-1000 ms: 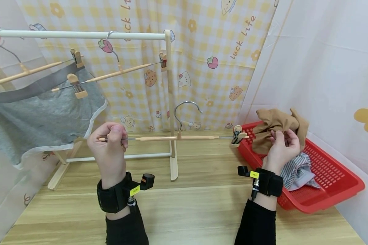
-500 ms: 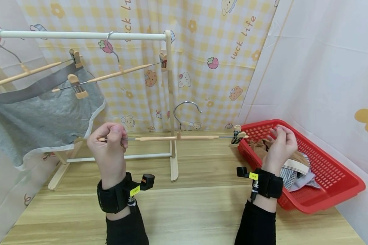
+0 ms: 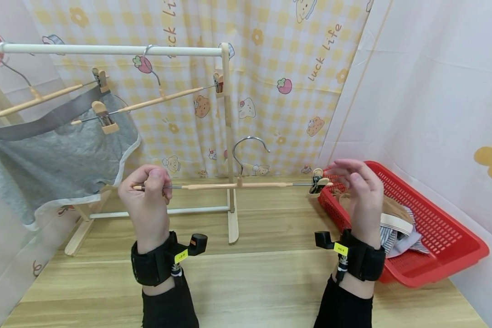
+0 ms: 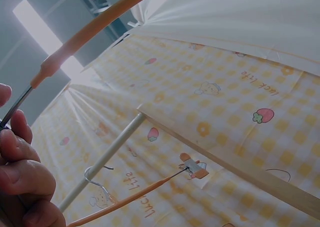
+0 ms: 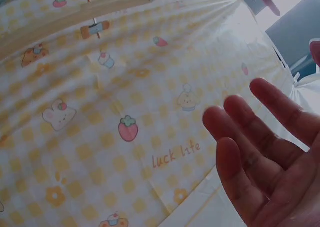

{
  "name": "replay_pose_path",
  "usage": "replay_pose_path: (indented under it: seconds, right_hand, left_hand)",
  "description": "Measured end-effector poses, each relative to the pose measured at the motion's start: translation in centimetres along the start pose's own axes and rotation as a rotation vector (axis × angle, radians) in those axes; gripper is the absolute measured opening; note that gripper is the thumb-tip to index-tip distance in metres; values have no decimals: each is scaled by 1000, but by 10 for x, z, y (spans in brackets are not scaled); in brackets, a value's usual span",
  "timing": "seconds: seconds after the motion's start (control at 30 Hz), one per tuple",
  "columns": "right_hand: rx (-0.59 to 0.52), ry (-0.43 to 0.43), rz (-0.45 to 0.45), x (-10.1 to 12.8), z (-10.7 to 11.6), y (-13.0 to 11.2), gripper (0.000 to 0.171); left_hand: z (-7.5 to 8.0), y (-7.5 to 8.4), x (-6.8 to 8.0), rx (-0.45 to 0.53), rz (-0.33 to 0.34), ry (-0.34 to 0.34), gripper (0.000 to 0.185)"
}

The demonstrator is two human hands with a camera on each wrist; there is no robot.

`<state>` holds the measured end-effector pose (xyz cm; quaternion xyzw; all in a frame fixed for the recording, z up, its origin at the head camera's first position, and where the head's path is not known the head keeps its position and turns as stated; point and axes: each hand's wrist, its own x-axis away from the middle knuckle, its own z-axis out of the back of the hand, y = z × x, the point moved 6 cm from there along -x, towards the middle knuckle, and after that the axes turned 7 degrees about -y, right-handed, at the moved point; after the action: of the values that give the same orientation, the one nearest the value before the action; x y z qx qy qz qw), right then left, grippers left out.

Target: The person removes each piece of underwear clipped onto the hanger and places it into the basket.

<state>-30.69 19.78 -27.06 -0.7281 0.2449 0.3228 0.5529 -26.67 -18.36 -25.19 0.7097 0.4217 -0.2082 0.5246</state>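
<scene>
My left hand [image 3: 146,193] grips the left end of a clip hanger [image 3: 213,186], its fingers curled round the end where the left clip is hidden. The hanger is held level above the table, hook pointing up. At its far right end sits a wooden clip [image 3: 318,183] with metal parts. My right hand [image 3: 362,196] is just right of that clip, fingers loosely extended and holding nothing; in the right wrist view its fingers [image 5: 237,122] spread with bare palm. Behind it, a brown cloth garment with a pale waistband [image 3: 397,222] lies in the red basket [image 3: 451,232].
A striped cloth [image 3: 389,239] lies under the brown garment. At the left stands a rack with a white rail [image 3: 106,49]; grey underpants [image 3: 61,159] hang there from one hanger, and a bare clip hanger [image 3: 161,99] hangs beside it. The wooden table [image 3: 262,282] spans the front.
My right hand let the brown garment drop into the basket, then moved left toward the hanger's right clip with fingers opening. The left hand and hanger stayed in place.
</scene>
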Motion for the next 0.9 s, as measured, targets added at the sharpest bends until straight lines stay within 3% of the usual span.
replay_pose_path:
  seconds: [0.13, 0.23, 0.5, 0.9]
  right_hand:
    - [10, -164, -17, 1, -17, -3, 28]
    - [39, -201, -37, 2, -23, -3, 25]
    - [141, -151, -31, 3, -28, -1, 22]
    - [56, -167, -4, 1, -36, -7, 20]
  left_hand:
    - [0, 0, 0, 1, 7, 3, 32]
    - [0, 0, 0, 1, 3, 5, 32]
    - [1, 0, -1, -11, -13, 4, 32]
    - [0, -2, -2, 34, -46, 3, 35]
